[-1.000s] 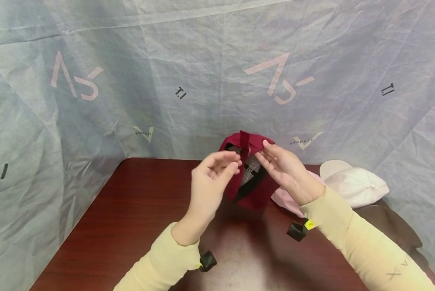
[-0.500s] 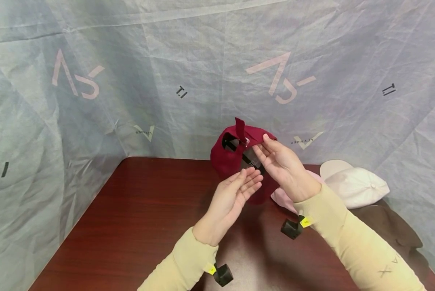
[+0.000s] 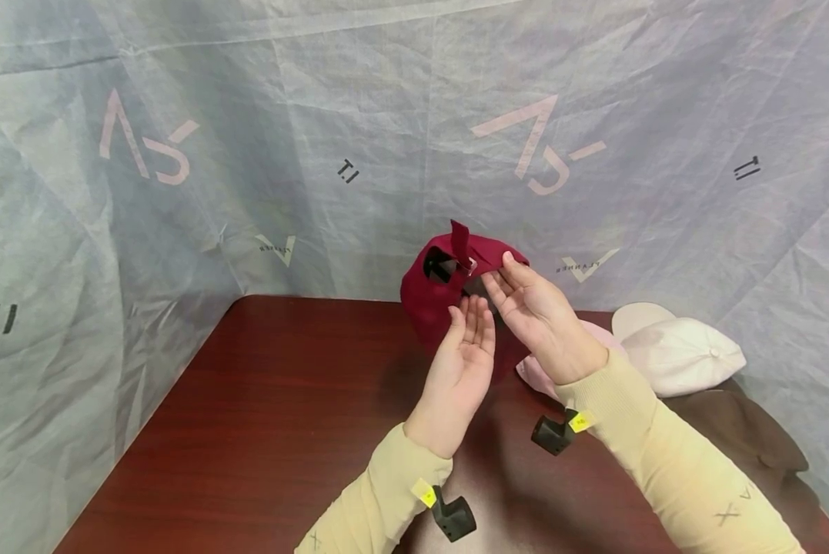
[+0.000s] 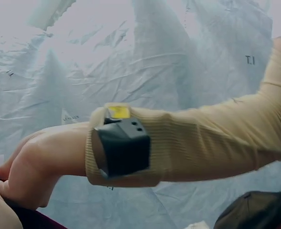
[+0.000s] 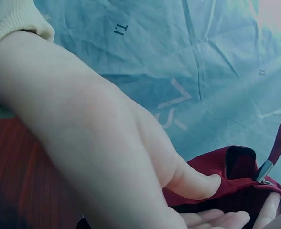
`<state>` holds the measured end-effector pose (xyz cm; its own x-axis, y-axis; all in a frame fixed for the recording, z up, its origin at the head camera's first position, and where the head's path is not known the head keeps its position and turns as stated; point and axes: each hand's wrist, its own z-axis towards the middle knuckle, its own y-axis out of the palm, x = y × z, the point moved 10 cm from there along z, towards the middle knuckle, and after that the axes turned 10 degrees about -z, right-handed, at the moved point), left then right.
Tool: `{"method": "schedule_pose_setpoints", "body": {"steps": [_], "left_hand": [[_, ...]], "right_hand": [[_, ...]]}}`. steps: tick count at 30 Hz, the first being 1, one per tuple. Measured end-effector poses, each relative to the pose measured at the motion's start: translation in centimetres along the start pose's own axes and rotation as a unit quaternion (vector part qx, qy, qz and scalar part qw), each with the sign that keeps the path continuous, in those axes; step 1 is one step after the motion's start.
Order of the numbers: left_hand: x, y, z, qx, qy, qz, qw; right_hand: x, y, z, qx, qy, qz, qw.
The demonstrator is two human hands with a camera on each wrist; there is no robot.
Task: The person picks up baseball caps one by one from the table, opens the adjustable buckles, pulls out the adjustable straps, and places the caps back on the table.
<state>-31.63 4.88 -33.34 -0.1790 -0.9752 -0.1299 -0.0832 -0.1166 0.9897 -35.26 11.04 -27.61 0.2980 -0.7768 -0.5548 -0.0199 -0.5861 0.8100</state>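
A dark red baseball cap (image 3: 424,300) is held up off the table, its back opening and inside facing me. Its loose strap (image 3: 459,240) sticks up from a metal buckle (image 5: 263,171). My right hand (image 3: 542,319) pinches the cap's edge, thumb outside and fingers inside. My left hand (image 3: 459,373) has its fingers extended, palm up, with the fingertips at the cap's lower opening. In the right wrist view a finger of the left hand shows inside the rim near the buckle. Part of the cap's body is hidden behind both hands.
To the right on the reddish-brown table (image 3: 269,400) lie a white cap (image 3: 684,354), a pink cap (image 3: 539,377) partly behind my right wrist, and dark brown caps (image 3: 740,423). A grey printed cloth (image 3: 386,115) hangs behind the table.
My left hand has gone from curled fingers near the strap to extended fingers under the cap's opening. The strap now stands up higher. My right hand has kept its grip on the cap.
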Motion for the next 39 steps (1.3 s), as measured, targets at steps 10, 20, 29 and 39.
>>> {"method": "schedule_pose_setpoints", "body": {"steps": [10,20,29,39], "left_hand": [[0.7,0.3,0.5,0.001,0.02,-0.039,0.999],[0.9,0.1,0.6,0.013,0.028,-0.034,0.9989],[0.8,-0.4,0.5,0.026,0.029,-0.013,0.9992],[0.8,-0.7,0.3,0.03,0.027,0.017,0.999]], "right_hand": [[-0.1,-0.4,0.0,0.004,-0.001,0.015,1.0],[-0.1,-0.2,0.2,-0.013,-0.006,-0.007,1.0],[0.3,-0.3,-0.1,-0.014,0.005,-0.023,1.0],[0.4,-0.3,-0.3,-0.022,0.007,-0.034,0.999]]}}
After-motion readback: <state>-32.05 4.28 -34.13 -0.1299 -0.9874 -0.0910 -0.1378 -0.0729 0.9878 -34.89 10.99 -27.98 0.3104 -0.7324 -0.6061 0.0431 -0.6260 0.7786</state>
